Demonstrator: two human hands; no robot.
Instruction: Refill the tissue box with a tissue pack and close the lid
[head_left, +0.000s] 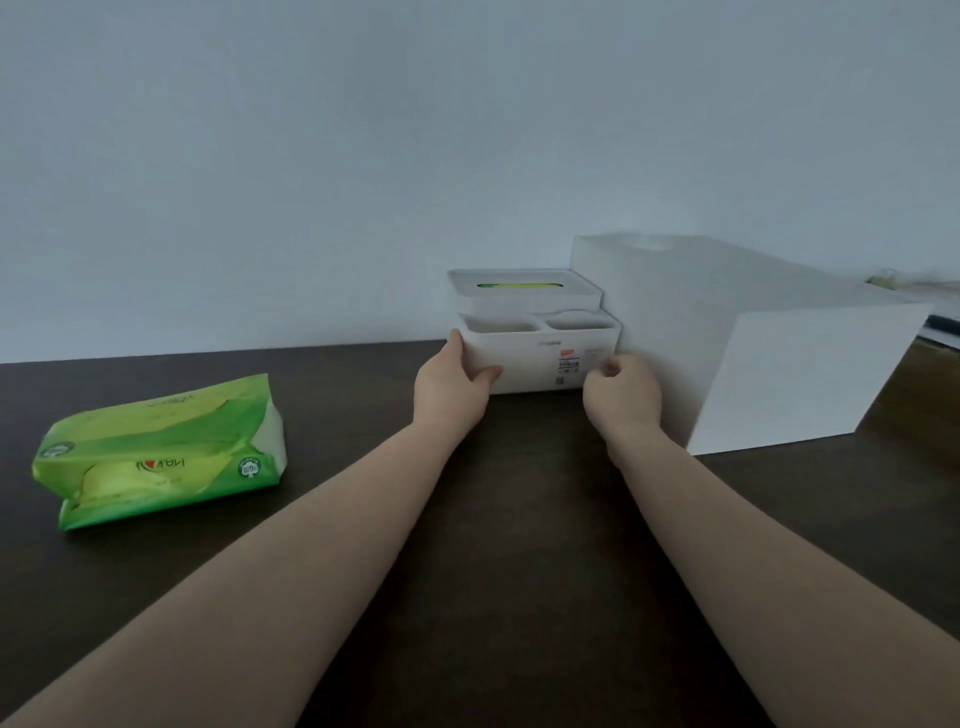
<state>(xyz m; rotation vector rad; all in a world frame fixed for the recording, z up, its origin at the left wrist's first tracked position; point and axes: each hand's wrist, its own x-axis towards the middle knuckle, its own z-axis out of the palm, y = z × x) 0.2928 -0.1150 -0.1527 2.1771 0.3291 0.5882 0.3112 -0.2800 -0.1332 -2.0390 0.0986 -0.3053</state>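
A white tissue box (535, 358) stands against the wall at the far middle of the dark table. Its lid (522, 286) lies on top, and green shows through the slot. Two shallow compartments sit at the front of the box. My left hand (457, 379) grips the box's front left corner, thumb on the front face. My right hand (621, 392) is at the front right corner, fingers curled against the box. A green tissue pack (161, 452) lies on the table far to the left, apart from both hands.
A large white box (769, 353) stands right beside the tissue box on its right. The dark table (519, 519) stretches toward me between my arms. A pale wall (363, 156) rises behind. Small blurred items lie at the far right edge.
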